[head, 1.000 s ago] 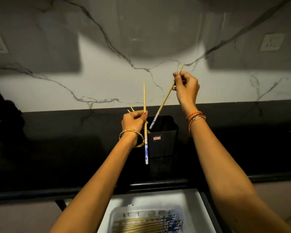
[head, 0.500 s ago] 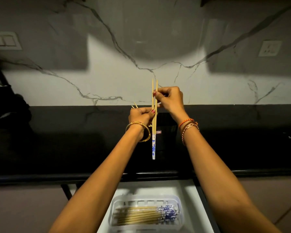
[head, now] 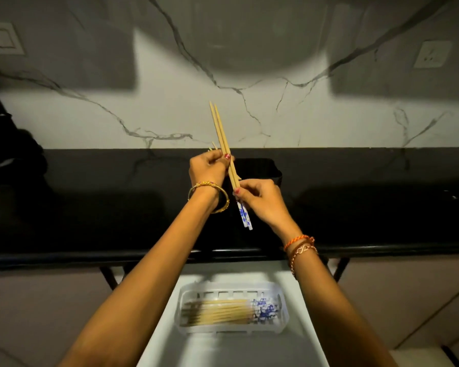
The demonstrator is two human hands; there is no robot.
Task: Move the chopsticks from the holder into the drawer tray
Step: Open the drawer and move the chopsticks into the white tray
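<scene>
A pair of bamboo chopsticks (head: 221, 133) with blue-and-white handles stands nearly upright above the counter, tips up. My left hand (head: 208, 168) grips the pair at its middle, and my right hand (head: 260, 200) pinches it lower down, just above the patterned ends. Behind both hands stands the black holder (head: 263, 170); a few chopstick tips (head: 212, 147) show past my left hand. Below, the white slotted tray (head: 282, 311) in the open drawer (head: 167, 329) holds several chopsticks lying flat, handles to the right.
The black countertop (head: 90, 207) runs across the view, its front edge above the drawer. A marble wall rises behind, with a switch plate (head: 0, 39) at far left and a socket (head: 432, 57) at right. Dark objects (head: 8, 154) sit at the far left.
My right hand brought its chopstick beside the one in my left, then slid down the pair to just above the handles. The pair now leans slightly left.
</scene>
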